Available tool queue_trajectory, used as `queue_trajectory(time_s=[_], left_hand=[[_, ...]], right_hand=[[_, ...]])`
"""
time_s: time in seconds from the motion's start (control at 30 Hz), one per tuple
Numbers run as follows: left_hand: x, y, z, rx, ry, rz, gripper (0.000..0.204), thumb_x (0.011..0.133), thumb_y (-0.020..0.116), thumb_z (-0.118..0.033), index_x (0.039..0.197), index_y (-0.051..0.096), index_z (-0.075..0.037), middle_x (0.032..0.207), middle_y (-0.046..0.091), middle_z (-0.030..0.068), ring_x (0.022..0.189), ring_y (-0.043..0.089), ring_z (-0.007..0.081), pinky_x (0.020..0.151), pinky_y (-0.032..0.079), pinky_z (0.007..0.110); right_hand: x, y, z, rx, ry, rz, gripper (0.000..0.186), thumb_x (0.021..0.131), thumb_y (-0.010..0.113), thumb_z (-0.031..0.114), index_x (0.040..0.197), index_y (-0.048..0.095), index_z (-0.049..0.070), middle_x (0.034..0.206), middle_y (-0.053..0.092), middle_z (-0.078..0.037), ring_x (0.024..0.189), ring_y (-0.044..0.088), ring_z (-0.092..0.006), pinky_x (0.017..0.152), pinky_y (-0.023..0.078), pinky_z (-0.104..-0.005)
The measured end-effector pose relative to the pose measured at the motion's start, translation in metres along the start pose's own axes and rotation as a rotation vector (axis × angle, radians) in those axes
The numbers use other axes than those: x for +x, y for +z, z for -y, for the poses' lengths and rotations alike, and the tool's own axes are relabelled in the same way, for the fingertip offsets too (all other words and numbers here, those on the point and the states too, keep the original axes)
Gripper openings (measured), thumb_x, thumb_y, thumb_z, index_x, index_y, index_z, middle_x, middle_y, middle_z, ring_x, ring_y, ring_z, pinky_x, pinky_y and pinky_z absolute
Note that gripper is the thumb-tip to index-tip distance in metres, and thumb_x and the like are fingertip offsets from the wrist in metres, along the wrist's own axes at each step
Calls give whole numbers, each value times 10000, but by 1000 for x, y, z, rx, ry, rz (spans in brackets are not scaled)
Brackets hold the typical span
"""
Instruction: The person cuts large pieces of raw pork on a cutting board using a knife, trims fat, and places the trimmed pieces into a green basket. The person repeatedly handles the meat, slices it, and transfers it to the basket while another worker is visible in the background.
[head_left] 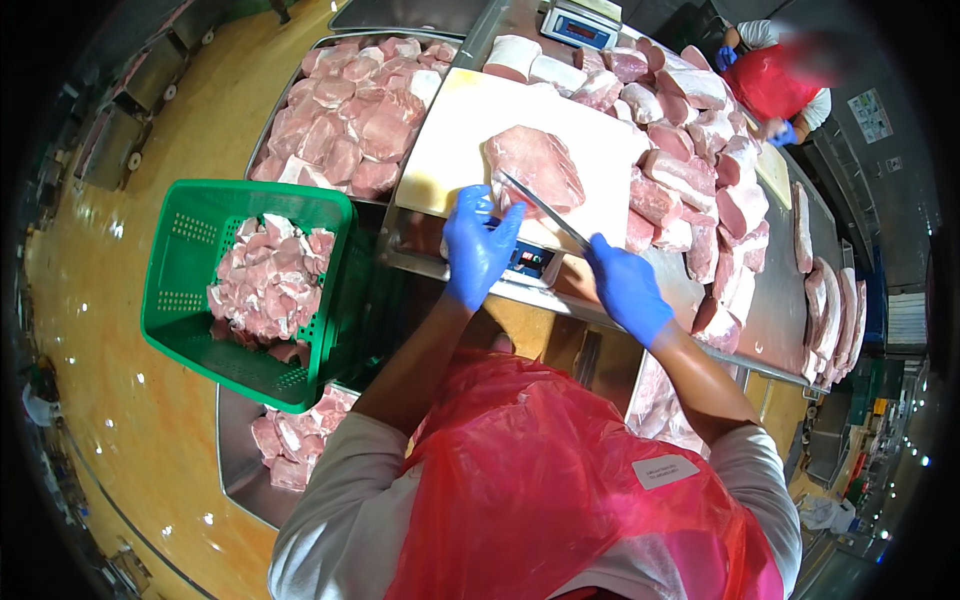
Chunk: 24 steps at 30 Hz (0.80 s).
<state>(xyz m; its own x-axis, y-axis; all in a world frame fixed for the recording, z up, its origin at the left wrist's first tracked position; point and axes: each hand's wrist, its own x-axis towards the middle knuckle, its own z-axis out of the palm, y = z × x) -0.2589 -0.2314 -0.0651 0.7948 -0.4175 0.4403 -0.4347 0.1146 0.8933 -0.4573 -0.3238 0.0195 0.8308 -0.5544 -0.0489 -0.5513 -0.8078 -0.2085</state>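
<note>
A large pale pink piece of meat (537,165) lies on the white cutting board (455,140). In a blue glove, my right hand (628,292) is closed around the handle of a knife (548,211). Its blade points up and to the left, with the tip over the meat's lower left part. My left hand (478,245), also gloved in blue, is just below the meat's lower left edge. Its thumb and fingers are apart, and nothing shows in them. Between my hands is the display of a scale (530,262) at the board's near edge.
Many meat chunks (690,150) are piled right of the board. A metal tray (258,140) of slices stands at the upper left. A green basket (180,290) of trimmings is at my left, above another metal tray (235,455). Across the table, a person in a red apron (765,85) works.
</note>
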Motion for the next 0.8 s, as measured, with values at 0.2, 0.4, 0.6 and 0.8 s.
queue_trajectory(time_s=[0.2, 0.4, 0.6, 0.8], left_hand=[[-3, 11, 14, -148, -217, 18, 127, 775, 742, -50, 858, 669, 11, 641, 610, 74, 593, 561, 138, 607, 503, 303], [4, -4, 8, 84, -10, 1, 106, 747, 744, -56, 802, 664, -14, 714, 641, 126, 607, 608, 240, 606, 509, 358], [8, -38, 14, 182, -70, 62, 101, 728, 724, -67, 786, 652, -25, 743, 645, 161, 655, 641, 322, 614, 513, 388], [0, -45, 7, 180, 13, 169, 118, 720, 726, -39, 792, 633, -36, 739, 640, 142, 644, 629, 316, 611, 510, 390]], right_hand=[[70, -8, 69, 61, 14, 68, 243, 953, 514, 143, 1182, 514, 64, 928, 678, -242, 843, 674, -422, 711, 516, -523], [42, 2, 28, -13, -58, 210, 279, 922, 517, 94, 1200, 526, 73, 953, 689, -235, 865, 686, -416, 725, 539, -494], [-17, -21, -77, -322, -67, 272, 216, 920, 547, 122, 1132, 531, 82, 823, 676, -223, 756, 674, -425, 636, 522, -521], [6, -6, -6, -82, -41, 154, 278, 853, 640, 130, 1106, 532, 85, 886, 678, -234, 803, 668, -435, 680, 524, -511]])
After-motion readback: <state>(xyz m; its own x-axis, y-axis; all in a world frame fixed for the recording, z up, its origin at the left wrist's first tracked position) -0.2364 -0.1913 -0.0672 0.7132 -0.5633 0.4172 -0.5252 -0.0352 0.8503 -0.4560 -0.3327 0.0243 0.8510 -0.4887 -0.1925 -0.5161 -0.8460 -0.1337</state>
